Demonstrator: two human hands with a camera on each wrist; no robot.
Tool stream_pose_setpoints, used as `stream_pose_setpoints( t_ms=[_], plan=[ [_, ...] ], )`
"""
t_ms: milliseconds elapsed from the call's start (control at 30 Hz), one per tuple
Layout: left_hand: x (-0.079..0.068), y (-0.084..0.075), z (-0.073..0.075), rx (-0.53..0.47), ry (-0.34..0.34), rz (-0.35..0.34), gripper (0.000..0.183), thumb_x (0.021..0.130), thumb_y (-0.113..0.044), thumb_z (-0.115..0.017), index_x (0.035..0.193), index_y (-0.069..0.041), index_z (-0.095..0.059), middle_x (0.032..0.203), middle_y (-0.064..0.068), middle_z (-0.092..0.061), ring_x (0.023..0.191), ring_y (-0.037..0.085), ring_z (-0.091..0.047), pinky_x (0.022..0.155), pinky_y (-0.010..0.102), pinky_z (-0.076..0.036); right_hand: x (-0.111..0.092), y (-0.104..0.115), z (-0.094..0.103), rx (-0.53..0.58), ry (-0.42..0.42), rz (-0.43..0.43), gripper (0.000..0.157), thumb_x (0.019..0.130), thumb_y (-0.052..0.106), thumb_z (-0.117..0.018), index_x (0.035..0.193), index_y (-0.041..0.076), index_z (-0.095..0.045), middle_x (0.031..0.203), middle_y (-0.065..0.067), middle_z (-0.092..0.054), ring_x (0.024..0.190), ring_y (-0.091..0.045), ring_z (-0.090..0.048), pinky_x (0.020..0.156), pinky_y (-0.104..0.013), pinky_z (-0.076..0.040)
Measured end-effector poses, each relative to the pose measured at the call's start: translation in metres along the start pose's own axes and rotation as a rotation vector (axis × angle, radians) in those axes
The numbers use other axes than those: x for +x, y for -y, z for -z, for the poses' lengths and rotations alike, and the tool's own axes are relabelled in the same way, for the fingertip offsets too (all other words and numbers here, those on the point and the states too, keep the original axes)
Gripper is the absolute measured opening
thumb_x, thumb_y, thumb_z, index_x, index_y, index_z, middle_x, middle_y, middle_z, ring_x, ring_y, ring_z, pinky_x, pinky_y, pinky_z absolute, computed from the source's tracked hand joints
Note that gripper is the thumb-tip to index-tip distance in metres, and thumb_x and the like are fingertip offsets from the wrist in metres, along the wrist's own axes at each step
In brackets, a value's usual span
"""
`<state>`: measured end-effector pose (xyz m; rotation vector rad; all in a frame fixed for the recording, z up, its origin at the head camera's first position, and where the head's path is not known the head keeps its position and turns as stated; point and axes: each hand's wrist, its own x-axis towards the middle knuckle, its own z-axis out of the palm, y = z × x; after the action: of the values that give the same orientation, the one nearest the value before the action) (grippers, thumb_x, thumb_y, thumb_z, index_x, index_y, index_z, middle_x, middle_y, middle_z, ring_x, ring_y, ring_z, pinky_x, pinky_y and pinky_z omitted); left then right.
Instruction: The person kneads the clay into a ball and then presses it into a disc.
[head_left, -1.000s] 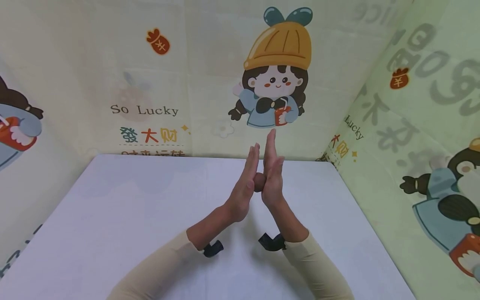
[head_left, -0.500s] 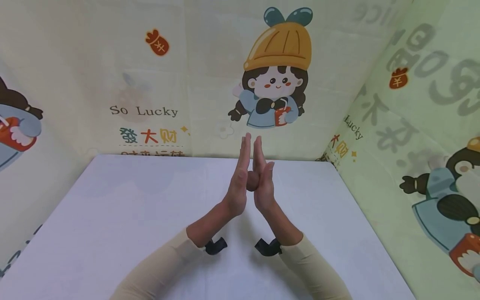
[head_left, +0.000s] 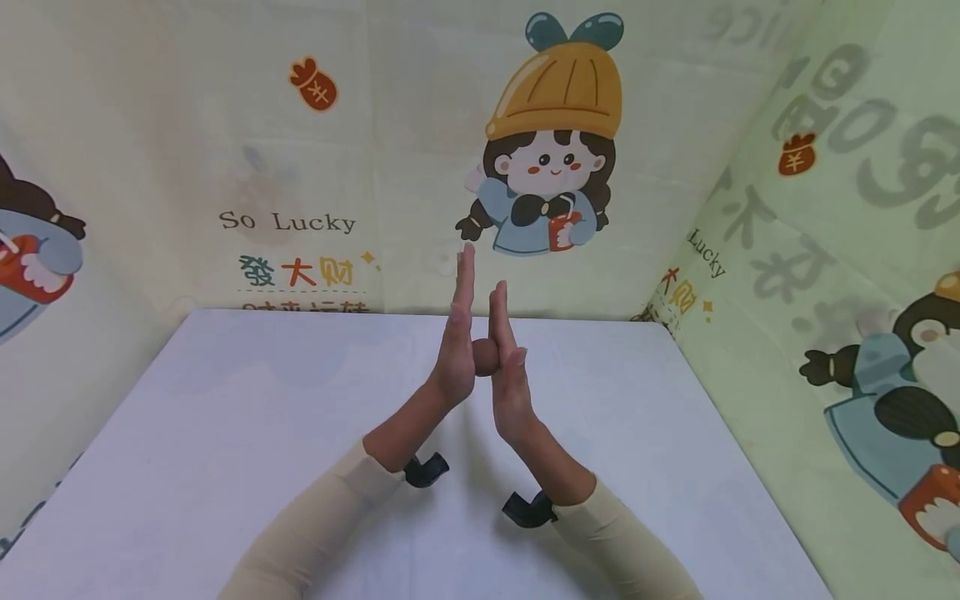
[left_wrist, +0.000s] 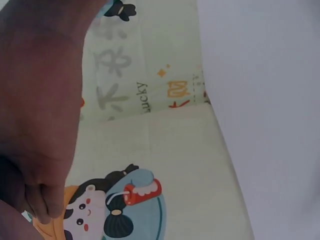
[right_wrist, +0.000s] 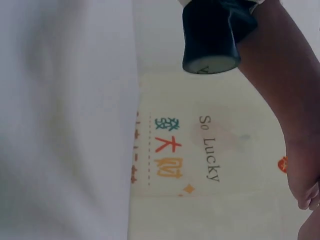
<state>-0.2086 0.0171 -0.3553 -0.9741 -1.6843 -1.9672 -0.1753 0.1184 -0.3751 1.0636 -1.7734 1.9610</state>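
Cream cloth walls (head_left: 420, 167) with printed cartoons and lettering enclose a smooth white surface (head_left: 262, 450). From the head camera, a brown ball (head_left: 486, 357) sits above that surface, sandwiched between the palms: right of the left hand (head_left: 454, 354), left of the right hand (head_left: 512, 387), touching both, so neither is nearer. Being round, it shows no long axis; its skin looks matte. Both hands have straight fingers, palms facing with a narrow gap, the left fingertips reaching higher than the right. The sleeves (head_left: 311, 521) are pale, close-fitting fabric.

In the left wrist view, a hand and wrist fill the left side; a dark rounded shape at the edge may be the ball.

The right wrist view shows a glossy dark wrist mount (right_wrist: 210, 37); the hand is cut off and the ball cannot be made out.
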Motion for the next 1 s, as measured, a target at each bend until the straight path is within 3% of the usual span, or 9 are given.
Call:
stream_pose_setpoints(
  t_ms=[233, 500, 767, 1000],
  plan=[
    [0.002, 0.007, 0.005, 0.045, 0.001, 0.020, 0.076, 0.109, -0.058, -0.014, 0.170, -0.016, 0.000, 0.175, -0.011, 0.007, 0.159, 0.010, 0.012, 0.122, 0.058, 0.010, -0.004, 0.003, -0.004, 0.015, 0.013, 0.024, 0.094, 0.107, 0.070, -0.017, 0.166, 0.002, 0.008, 0.176, -0.002, 0.009, 0.161, -0.024, 0.007, 0.126, -0.051, 0.003],
    [-0.008, 0.020, 0.004, 0.147, 0.039, -0.006, 0.075, 0.111, -0.055, -0.013, 0.169, -0.009, -0.002, 0.177, 0.009, 0.003, 0.160, 0.017, 0.012, 0.123, 0.056, 0.010, -0.007, 0.005, -0.004, -0.018, -0.003, 0.043, 0.094, 0.106, 0.071, -0.016, 0.166, 0.003, 0.006, 0.176, 0.000, 0.012, 0.160, -0.021, 0.013, 0.125, -0.052, 0.005],
    [-0.019, 0.032, -0.004, 0.207, 0.085, -0.065, 0.083, 0.110, -0.062, -0.012, 0.168, -0.003, -0.004, 0.177, 0.006, -0.001, 0.161, 0.026, 0.010, 0.125, 0.050, 0.007, -0.002, 0.007, 0.002, -0.106, -0.031, 0.112, 0.089, 0.108, 0.066, -0.014, 0.166, 0.002, 0.005, 0.176, -0.001, 0.008, 0.161, -0.027, 0.010, 0.126, -0.048, 0.003],
    [-0.030, 0.036, -0.012, 0.215, 0.117, -0.089, 0.078, 0.112, -0.055, -0.010, 0.167, 0.000, -0.008, 0.175, 0.015, -0.007, 0.161, 0.031, 0.006, 0.125, 0.054, 0.004, 0.001, 0.008, 0.009, -0.129, -0.075, 0.118, 0.089, 0.108, 0.067, -0.014, 0.167, 0.002, 0.004, 0.176, -0.002, 0.007, 0.161, -0.024, 0.008, 0.126, -0.050, 0.003]
  ],
)
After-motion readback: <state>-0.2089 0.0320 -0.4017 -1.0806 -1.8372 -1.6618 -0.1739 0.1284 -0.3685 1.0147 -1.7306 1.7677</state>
